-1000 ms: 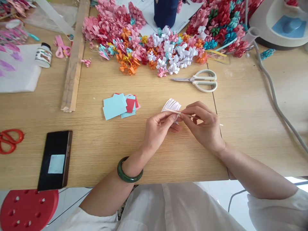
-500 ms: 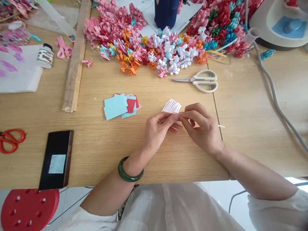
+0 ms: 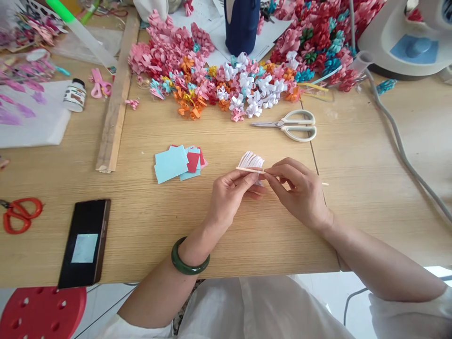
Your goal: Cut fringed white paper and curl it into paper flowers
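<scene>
My left hand is closed, pinching a piece of white paper cut into a fringe; its strips fan out above the fingers. Across the paper's lower part lies a thin pale stick. My right hand pinches this stick between thumb and fingers, close to the left thumb. A short pale end shows beyond the right hand's far side, in line with the stick. Left of the hands is a small pile of light blue, red and pink paper pieces. White-handled scissors lie above the right hand.
A heap of colourful paper flowers spreads along the back around a dark blue cup. To the left are a wooden bar, a phone, red-handled scissors and a small jar. A grey cable runs down the right.
The stick now shows plainly across the fringed paper, above the left thumb; before, it was mostly hidden by the fingers. Everything sits slightly lower in view as the camera has tilted.
</scene>
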Tool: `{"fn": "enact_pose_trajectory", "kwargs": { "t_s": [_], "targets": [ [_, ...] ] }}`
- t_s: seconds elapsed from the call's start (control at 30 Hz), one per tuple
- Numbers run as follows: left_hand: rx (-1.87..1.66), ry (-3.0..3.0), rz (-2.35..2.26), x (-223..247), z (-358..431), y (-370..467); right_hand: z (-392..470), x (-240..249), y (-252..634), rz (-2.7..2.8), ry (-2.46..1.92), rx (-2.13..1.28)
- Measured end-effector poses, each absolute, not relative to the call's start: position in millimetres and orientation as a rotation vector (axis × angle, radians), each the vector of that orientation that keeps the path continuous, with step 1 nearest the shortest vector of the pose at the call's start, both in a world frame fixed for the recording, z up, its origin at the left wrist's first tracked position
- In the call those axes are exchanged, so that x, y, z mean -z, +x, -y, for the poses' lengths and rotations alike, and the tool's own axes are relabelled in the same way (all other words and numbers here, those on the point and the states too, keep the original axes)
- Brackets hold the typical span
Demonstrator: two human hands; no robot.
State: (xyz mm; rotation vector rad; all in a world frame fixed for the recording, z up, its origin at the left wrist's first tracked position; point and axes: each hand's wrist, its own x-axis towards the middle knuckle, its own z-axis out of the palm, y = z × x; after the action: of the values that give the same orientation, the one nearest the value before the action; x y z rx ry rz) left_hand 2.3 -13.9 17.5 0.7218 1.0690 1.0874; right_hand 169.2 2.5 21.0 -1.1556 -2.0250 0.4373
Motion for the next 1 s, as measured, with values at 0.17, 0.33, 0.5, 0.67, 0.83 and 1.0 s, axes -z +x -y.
{"fn": "enact_pose_trajectory", "kwargs": {
  "t_s": [0.17, 0.33, 0.5, 0.67, 0.83, 1.0],
  "targets": [
    [-1.124, 0.710, -1.075, -17.6, 12.7, 2.3, -3.2, -19.7, 169.7, 2.039, -1.118, -0.372],
    [-1.127, 0.728, -1.108, -12.1, 13.0, 1.0, -4.4, -18.5, 169.7, 2.069, -1.106, -0.305],
    [-1.112, 0.741, -1.091, -12.9, 12.0, 0.4, -4.9, -18.7, 169.5, 2.057, -1.135, -0.355],
    [-1.100, 0.704, -1.060, -11.4, 12.2, 0.6, -4.9, -17.6, 170.5, 2.113, -1.074, -0.311],
    [-1.046, 0.594, -0.976, -10.5, 12.2, -1.7, -5.2, -17.3, 172.0, 2.172, -1.005, -0.135],
    [-1.023, 0.558, -0.970, -14.3, 11.9, -2.5, -5.3, -17.8, 172.4, 2.182, -0.987, -0.106]
  ]
}}
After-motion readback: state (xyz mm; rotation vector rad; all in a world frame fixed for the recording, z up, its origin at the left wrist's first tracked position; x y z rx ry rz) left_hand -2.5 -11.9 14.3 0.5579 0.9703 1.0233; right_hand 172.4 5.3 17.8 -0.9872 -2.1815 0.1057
